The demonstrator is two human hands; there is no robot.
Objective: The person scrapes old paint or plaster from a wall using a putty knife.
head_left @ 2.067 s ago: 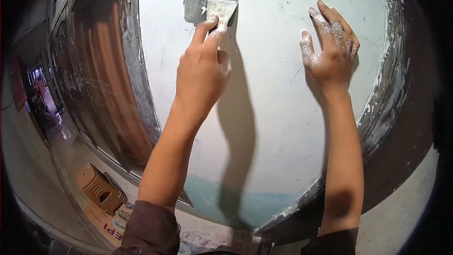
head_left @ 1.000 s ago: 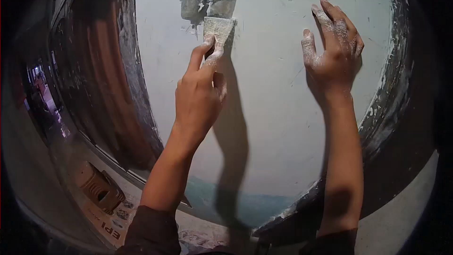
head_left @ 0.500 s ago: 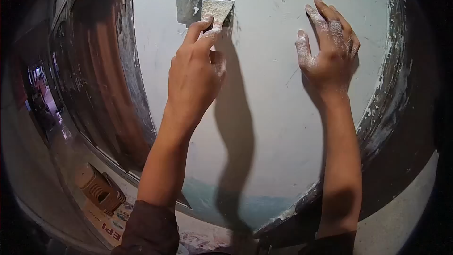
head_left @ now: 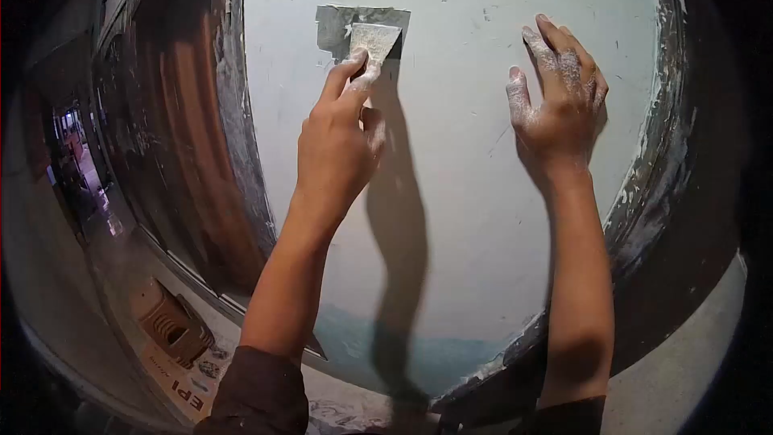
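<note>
As the left hand (head_left: pixel 338 135) holds a scraper (head_left: pixel 376 39), the right (head_left: pixel 561 109) splays.

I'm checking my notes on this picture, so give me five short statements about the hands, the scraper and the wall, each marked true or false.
1. The left hand holds the scraper. True.
2. The right hand grips a brush. False: the right hand has its fingers spread at the wall, with no tool showing.
3. The scraper overlaps the dark patch. True.
4. The green band runs along the top of the wall. False: the green band is low on the wall.
5. White residue shows on only one hand. False: both hands have it on their fingers.
</note>
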